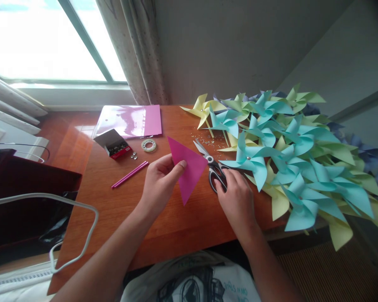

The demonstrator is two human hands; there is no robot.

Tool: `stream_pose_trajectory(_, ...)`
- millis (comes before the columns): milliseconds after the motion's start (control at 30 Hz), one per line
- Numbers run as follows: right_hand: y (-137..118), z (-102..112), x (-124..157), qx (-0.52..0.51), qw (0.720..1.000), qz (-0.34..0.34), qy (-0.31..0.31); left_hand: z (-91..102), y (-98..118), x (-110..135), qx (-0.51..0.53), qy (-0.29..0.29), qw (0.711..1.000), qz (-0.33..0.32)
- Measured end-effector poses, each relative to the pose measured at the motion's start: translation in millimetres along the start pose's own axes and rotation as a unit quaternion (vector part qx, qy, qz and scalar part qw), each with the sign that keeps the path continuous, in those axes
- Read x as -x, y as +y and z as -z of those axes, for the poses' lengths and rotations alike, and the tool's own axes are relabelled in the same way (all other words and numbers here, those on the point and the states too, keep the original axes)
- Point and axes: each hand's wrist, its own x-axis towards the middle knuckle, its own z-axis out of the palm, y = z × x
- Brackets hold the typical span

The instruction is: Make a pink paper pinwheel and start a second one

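My left hand [160, 180] pinches a pink paper folded into a triangle [189, 170], held just above the wooden table [164, 222]. To its right, my right hand [234, 195] closes its fingers around the black handles of a pair of scissors [212, 165]. The scissors lie on the table with their blades slightly apart, tips pointing away and to the left, just beside the pink triangle.
A large heap of blue, yellow and green paper pinwheels [290, 155] covers the table's right side. A pink folder [130, 121], a small box of pins [113, 144], a tape roll [149, 145], pink sticks [129, 174] and scattered small pins [206, 139] lie further back.
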Motion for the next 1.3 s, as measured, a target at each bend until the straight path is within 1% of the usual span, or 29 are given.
stream_pose_trajectory(300,-1.3,1.4,1.7,-0.016,1.000,0.004,0.003,-2.7,-0.5,-0.1,-0.027,0.010,1.000,0.003)
stream_pose_trajectory(433,-1.5,8.8,1.5,-0.041,0.999,0.000,0.029,-3.1,-1.1,0.1,-0.037,0.005,0.999,0.001)
stream_pose_trajectory(533,-5.5,19.0,-1.0,-0.112,0.992,0.004,0.058,-4.1,-0.8,0.5,-0.037,-0.006,0.999,0.007)
stream_pose_trajectory(600,-11.4,25.8,-3.0,-0.201,0.979,-0.001,0.045,-4.9,-1.1,0.9,-0.036,-0.015,0.999,0.010)
stream_pose_trajectory(633,-14.9,28.5,-3.9,-0.258,0.966,-0.013,0.029,-5.4,-1.6,1.1,-0.034,-0.022,0.999,0.012)
stream_pose_trajectory(667,-18.5,30.5,-4.7,-0.319,0.947,-0.032,0.007,-5.8,-2.2,1.3,-0.032,-0.029,0.999,0.015)
stream_pose_trajectory(700,-21.9,31.7,-5.5,-0.379,0.924,-0.056,-0.014,-6.2,-3.0,1.5,-0.028,-0.039,0.999,0.019)
stream_pose_trajectory(767,-26.9,31.9,-7.0,-0.483,0.868,-0.107,-0.050,-7.2,-4.3,1.6,-0.015,-0.059,0.998,0.028)
stream_pose_trajectory(833,-29.4,30.2,-8.7,-0.555,0.816,-0.151,-0.061,-8.1,-5.0,1.6,0.001,-0.078,0.996,0.034)
stream_pose_trajectory(900,-29.7,27.9,-10.5,-0.596,0.780,-0.182,-0.049,-8.9,-5.0,1.5,0.014,-0.092,0.995,0.037)
stream_pose_trajectory(1033,-28.1,25.5,-13.2,-0.629,0.746,-0.220,-0.022,-9.9,-3.9,2.8,0.025,-0.122,0.991,0.048)
stream_pose_trajectory(1200,-24.7,26.7,-15.6,-0.662,0.706,-0.252,-0.015,-9.2,-2.1,4.5,0.025,-0.158,0.985,0.061)
stream_pose_trajectory(1300,-21.1,28.0,-17.1,-0.675,0.685,-0.273,-0.010,-8.4,-0.5,3.8,0.030,-0.162,0.984,0.061)
